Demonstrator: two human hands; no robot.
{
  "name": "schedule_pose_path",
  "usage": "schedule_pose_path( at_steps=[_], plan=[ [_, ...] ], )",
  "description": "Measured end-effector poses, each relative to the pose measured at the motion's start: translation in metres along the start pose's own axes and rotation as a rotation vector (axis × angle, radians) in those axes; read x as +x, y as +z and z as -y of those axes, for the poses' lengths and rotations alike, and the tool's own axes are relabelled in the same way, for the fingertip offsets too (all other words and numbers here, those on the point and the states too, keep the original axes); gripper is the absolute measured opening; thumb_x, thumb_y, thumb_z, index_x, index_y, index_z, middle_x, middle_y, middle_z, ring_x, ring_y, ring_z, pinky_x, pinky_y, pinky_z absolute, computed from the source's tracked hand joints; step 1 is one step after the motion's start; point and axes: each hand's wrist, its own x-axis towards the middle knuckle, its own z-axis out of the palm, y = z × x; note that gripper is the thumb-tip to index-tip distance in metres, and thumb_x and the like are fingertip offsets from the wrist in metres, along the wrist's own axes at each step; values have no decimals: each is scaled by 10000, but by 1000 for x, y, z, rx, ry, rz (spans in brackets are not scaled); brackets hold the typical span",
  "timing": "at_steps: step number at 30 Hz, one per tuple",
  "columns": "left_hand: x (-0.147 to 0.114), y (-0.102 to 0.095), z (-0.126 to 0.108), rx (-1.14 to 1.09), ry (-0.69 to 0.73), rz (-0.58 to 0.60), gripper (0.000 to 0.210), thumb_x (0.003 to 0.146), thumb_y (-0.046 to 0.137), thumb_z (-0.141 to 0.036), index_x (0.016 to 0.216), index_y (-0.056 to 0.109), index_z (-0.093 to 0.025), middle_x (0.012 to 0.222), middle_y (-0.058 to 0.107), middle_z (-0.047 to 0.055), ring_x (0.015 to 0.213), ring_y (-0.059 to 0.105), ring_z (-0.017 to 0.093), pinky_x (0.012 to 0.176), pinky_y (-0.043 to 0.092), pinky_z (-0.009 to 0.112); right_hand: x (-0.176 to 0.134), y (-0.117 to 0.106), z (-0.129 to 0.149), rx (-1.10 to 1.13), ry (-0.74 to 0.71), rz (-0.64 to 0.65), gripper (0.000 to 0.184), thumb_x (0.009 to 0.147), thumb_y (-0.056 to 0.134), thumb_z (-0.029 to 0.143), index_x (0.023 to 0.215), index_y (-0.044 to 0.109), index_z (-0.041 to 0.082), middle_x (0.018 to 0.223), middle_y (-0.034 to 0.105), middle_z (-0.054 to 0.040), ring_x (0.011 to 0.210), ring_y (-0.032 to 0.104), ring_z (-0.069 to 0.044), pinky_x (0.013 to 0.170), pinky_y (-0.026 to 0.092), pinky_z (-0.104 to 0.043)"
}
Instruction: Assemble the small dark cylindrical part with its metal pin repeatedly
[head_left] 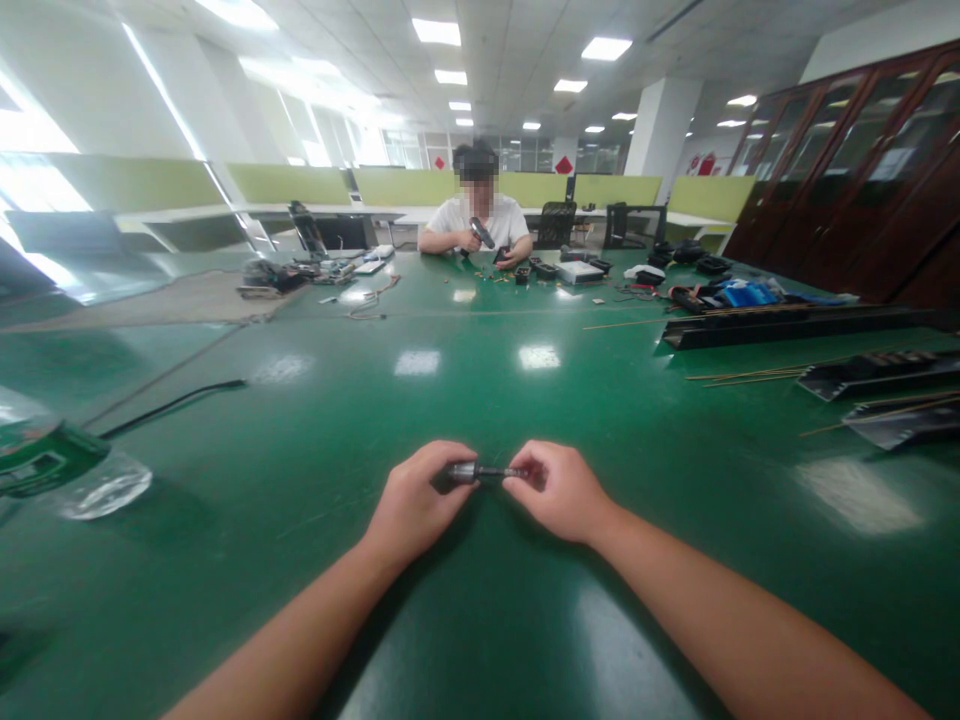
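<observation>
At the near side of the shiny green table (337,400), the left hand (409,508) pinches the fat, round end of a grey screwdriver-like tool (463,471); the right hand (568,492) pinches its thin end. Holding it straight should help. It looks smooth, like metal. Farther right lie long, dark channels (780,326).

Green partitions (405,188), mesh chairs (556,222), ceiling light panels (436,32) and glass-fronted cabinets (847,150) mark this as an office.

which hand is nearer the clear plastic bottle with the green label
Left. The left hand is right of the bottle in the picture; the right hand is farther right, beyond the left hand.
</observation>
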Motion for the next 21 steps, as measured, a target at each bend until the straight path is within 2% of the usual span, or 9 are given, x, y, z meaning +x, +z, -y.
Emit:
schedule_pose_path(
  at_steps=[7,11,14,17,21],
  plan=[
    [1,-1,0,-6,-29,-15,163,826,668,-250,986,669,-217,972,693,27,889,652,182,825,529,294,1,2,-2,7,42,-30,94,840,660,288,843,663,194,742,667,-9,641,579,-144,596,406,-250],
    [3,-3,1,24,-102,-82,214,812,702,-320,1000,665,-225,972,690,30,886,646,200,848,525,329,3,1,-3,51,91,-50,187,955,525,344,928,637,197,760,668,-13,668,603,-148,619,405,-248],
    [5,-4,3,45,-205,-133,318,803,713,-424,1039,666,-218,985,690,52,868,634,219,848,525,370,4,-1,-4,28,85,-27,273,1003,437,342,849,610,198,734,650,-11,680,604,-147,656,407,-247],
    [8,-3,6,-102,-357,-140,477,839,653,-507,1185,614,-181,1005,693,77,860,647,214,820,537,361,4,-1,-4,4,81,2,331,1022,396,332,785,585,200,699,632,-2,672,598,-142,676,400,-244],
    [12,1,14,-423,-516,-161,641,889,572,-513,1373,435,-116,1119,665,140,959,676,231,755,574,325,4,-1,-3,-19,82,46,340,1025,391,331,780,588,202,696,638,0,666,601,-140,664,384,-242]
  ],
)
